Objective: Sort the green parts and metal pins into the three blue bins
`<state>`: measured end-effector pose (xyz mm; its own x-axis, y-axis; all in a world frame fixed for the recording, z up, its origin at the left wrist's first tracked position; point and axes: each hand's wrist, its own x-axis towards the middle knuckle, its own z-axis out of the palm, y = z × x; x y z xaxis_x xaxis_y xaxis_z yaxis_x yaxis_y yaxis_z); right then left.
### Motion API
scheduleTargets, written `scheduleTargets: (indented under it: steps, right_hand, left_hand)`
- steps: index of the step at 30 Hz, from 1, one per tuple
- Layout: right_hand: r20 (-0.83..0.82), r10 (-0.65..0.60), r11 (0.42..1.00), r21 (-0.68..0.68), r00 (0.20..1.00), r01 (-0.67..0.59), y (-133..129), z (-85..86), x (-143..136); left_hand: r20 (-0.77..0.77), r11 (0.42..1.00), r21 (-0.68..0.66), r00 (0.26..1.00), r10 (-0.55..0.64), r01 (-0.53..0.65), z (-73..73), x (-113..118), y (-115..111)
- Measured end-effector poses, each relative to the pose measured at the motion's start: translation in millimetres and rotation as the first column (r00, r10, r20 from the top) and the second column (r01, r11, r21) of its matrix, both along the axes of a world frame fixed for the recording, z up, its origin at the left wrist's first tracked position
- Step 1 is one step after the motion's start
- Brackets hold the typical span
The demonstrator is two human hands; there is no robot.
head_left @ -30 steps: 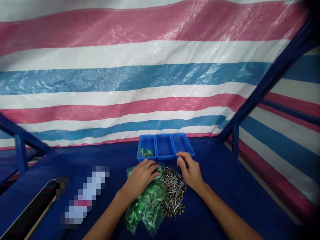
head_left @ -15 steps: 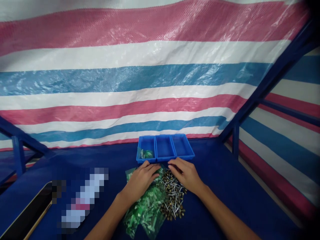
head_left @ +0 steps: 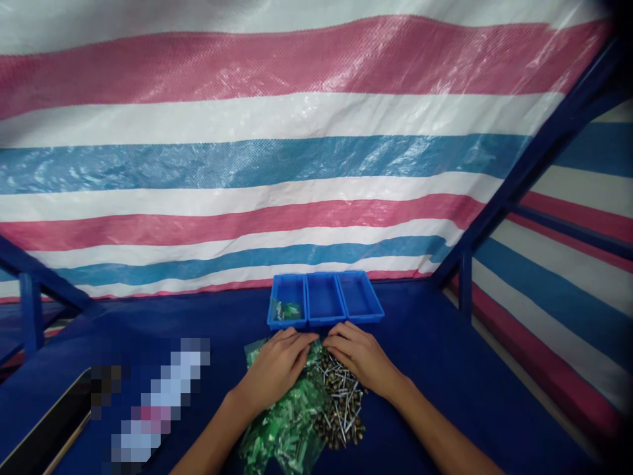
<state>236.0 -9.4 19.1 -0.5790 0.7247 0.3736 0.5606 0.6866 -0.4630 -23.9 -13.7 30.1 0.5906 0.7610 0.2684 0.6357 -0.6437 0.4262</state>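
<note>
Left hand (head_left: 279, 363): fingers bending close together over green plastic bags (head_left: 287, 422); whether they are pinching anything, cannot tell. Right hand (head_left: 363, 356): thumb and fingers reaching close to the left fingertips, above the far end of loose nails (head_left: 343, 412); its hold is staying unclear to view. Bags: lying on a blue table (head_left: 420, 422), holding many small pieces. Nails: lying against the bags' right side, showing brownish ends. Pale strip (head_left: 165, 389) with a red patch: lying at left, pixel blocks hiding any lettering. Dark flat object (head_left: 44, 422), light-edged: lying farther left, blocks covering its far end. Blue trays (head_left: 325, 297), three: standing side by side beyond the hands, the left one holding a green packet (head_left: 287, 310). Striped sheet (head_left: 247, 158), red, white and blue: hanging behind. Blue bars (head_left: 494, 204): slanting at both sides. Obstruction: hands covering the far parts of bags and nails.
</note>
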Motion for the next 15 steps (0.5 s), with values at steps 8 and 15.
scheduleTargets:
  steps: [8,15]
  right_hand:
    - [-0.263,-0.15,0.989,-0.056,0.953,0.14,-5,4.6,-5]
    - [-0.374,-0.281,0.96,-0.108,0.884,0.259,-7,-6.6,-10]
  left_hand:
    - [0.209,0.99,-0.099,0.971,0.12,-0.101,4.7,6,-8]
    - [0.482,0.937,-0.318,0.827,0.289,-0.142,-5.9,21,-10]
